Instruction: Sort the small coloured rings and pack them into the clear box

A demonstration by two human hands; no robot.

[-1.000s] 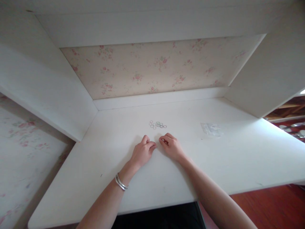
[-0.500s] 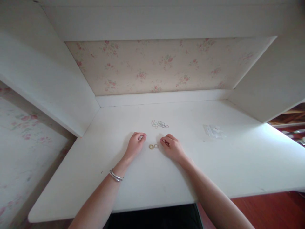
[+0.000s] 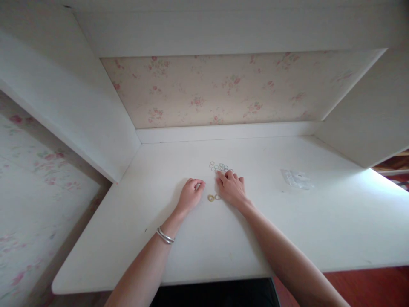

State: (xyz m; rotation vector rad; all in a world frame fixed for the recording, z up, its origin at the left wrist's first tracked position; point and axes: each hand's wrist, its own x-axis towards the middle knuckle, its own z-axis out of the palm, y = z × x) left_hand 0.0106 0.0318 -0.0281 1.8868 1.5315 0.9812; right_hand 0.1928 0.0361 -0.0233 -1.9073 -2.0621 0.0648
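Note:
Several thin, pale, greenish-grey rings lie loosely grouped on the white desk. My right hand is over the near edge of this group, palm down with its fingers apart and reaching to the rings. The fingertips partly cover some of them. Close to my right wrist lie a small stack of yellowish rings and one single yellowish ring. My left hand rests on the desk to the left, thumb and fingers curled together. Whether anything is between those fingers is too small to see.
A clear crumpled plastic bag lies to the right on the white desk. Side panels stand at left and right, with a low back ledge under floral wallpaper. A black surface shows below the front edge.
My right hand has moved forward to the ring group and its curled fingers have spread. The left hand stays in place. The whole view has shifted slightly.

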